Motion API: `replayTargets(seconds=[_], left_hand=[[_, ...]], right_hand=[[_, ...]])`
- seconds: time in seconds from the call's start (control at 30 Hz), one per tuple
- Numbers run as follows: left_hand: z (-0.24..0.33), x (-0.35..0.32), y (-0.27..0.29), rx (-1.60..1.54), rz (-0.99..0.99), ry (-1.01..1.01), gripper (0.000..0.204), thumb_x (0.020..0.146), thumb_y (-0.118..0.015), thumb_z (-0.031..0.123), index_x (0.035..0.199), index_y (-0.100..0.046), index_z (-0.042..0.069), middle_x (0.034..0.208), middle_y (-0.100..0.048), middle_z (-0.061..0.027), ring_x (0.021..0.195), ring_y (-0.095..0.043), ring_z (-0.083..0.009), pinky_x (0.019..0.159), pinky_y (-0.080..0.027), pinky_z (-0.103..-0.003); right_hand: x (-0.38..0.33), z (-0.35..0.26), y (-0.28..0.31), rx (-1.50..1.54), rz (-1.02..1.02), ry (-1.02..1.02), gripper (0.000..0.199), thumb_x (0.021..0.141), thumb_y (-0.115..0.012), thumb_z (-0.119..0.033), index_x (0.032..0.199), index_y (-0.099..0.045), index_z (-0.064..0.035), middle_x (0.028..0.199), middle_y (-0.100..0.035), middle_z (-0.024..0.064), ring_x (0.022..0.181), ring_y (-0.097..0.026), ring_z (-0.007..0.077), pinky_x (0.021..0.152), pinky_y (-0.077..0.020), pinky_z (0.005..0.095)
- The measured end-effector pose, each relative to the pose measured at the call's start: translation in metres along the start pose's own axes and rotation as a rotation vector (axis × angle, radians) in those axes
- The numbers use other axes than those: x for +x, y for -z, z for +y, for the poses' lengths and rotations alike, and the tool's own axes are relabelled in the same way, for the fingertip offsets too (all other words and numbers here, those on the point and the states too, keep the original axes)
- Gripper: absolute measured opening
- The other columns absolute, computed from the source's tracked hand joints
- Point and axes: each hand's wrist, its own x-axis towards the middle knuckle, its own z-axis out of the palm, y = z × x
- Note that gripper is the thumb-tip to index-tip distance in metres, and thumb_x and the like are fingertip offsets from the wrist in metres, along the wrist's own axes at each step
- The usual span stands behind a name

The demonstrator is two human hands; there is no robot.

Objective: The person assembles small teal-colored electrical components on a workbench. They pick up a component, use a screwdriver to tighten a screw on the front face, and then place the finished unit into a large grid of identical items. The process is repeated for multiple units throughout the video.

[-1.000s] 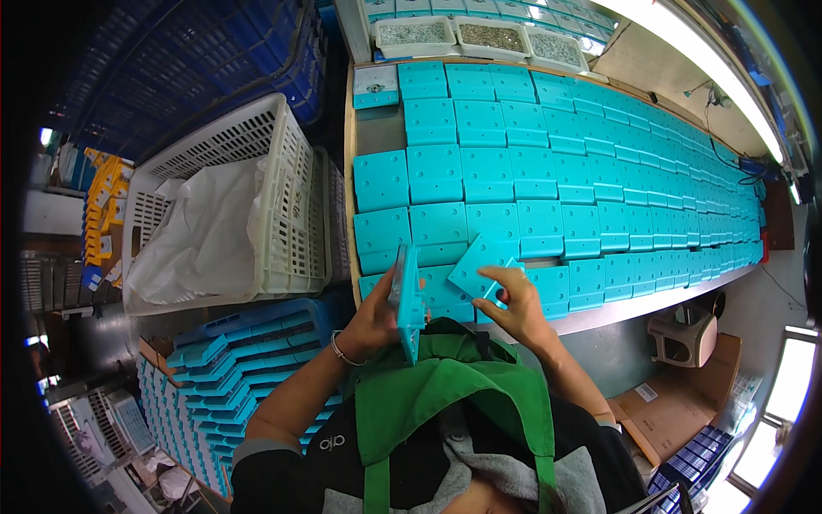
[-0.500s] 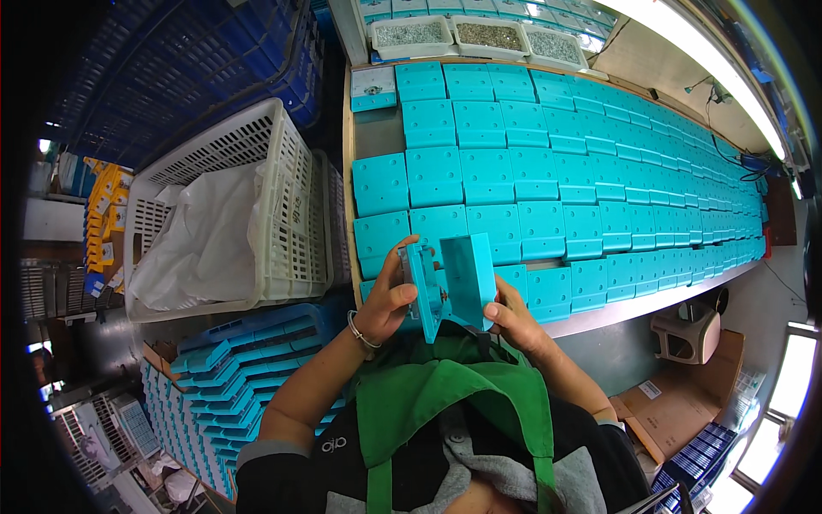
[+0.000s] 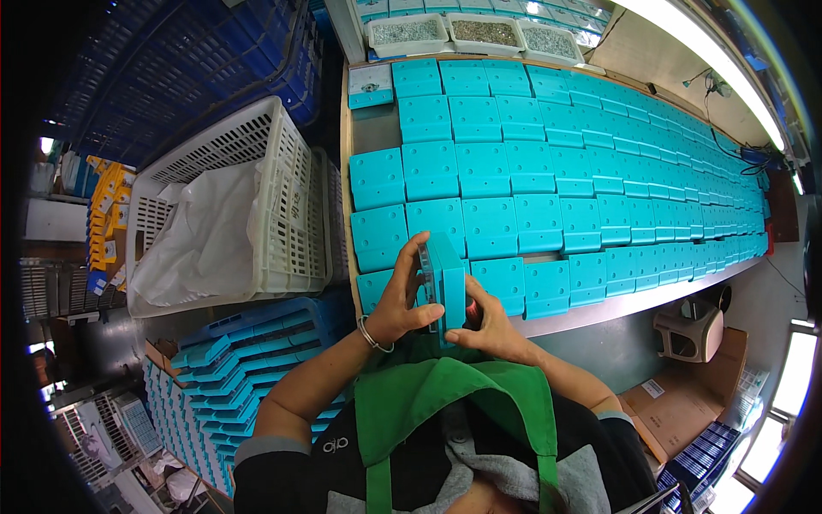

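A turquoise plastic box (image 3: 445, 278) stands on edge above the near rim of the workbench, held between both hands. My left hand (image 3: 404, 295) wraps its left face, thumb and fingers spread over it. My right hand (image 3: 490, 324) grips it from the lower right. The box is seen edge-on, so its inside is hidden. Rows of matching turquoise boxes (image 3: 531, 184) lie flat across the workbench (image 3: 373, 133) just beyond my hands.
A white slatted crate (image 3: 287, 193) lined with a clear bag stands left of the bench. Stacked turquoise box parts (image 3: 223, 377) fill a blue crate at lower left. White trays of small metal parts (image 3: 407, 32) sit at the bench's far end. Cardboard boxes (image 3: 676, 403) lie on the floor at right.
The box, first tilted open toward the bench and then held face-up with both hands, is now turned on edge and drawn closer to my body.
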Motion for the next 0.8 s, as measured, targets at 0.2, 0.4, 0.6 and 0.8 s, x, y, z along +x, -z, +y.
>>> replayTargets(seconds=[0.2,0.4,0.6,0.8], left_hand=[[-0.003,0.003,0.006,0.225,0.038,-0.125,0.105,0.070,-0.080,0.044,0.148,-0.018,0.009,0.140,-0.035,-0.0123,0.129,-0.038,-0.0263,0.105,-0.035,-0.041],[-0.008,0.032,0.057,0.399,0.370,-0.197,0.069,0.077,-0.077,0.028,0.132,-0.045,-0.001,0.111,-0.058,-0.0116,0.101,-0.059,-0.0199,0.086,-0.049,-0.034],[0.033,0.125,0.167,0.489,0.634,-0.438,0.070,0.080,-0.072,0.022,0.138,-0.036,0.001,0.109,-0.062,-0.0183,0.093,-0.065,-0.0215,0.079,-0.053,-0.032],[0.030,0.210,0.242,1.025,0.494,-0.106,0.055,0.082,-0.067,0.024,0.130,-0.042,0.014,0.106,-0.063,-0.0192,0.095,-0.063,-0.0351,0.082,-0.049,-0.042]], right_hand=[[0.014,0.013,-0.005,-0.730,0.275,0.314,0.102,0.064,-0.086,-0.021,0.147,-0.027,-0.0130,0.145,-0.029,0.0190,0.124,-0.044,0.0298,0.086,-0.0516,0.0335],[0.025,0.001,0.026,-0.546,0.285,0.242,0.084,0.074,-0.078,-0.012,0.144,-0.033,-0.0115,0.140,-0.038,0.0181,0.111,-0.056,0.0237,0.070,-0.0520,0.0274],[0.032,0.047,0.066,-0.453,0.441,0.177,0.066,0.080,-0.068,-0.003,0.139,-0.040,-0.0067,0.115,-0.060,0.0118,0.075,-0.056,0.0100,0.062,-0.0458,0.0230],[0.037,0.071,0.084,-0.369,0.512,0.068,0.059,0.081,-0.063,0.001,0.137,-0.043,-0.0043,0.097,-0.062,0.0074,0.060,-0.042,0.0041,0.058,-0.0427,0.0212]])
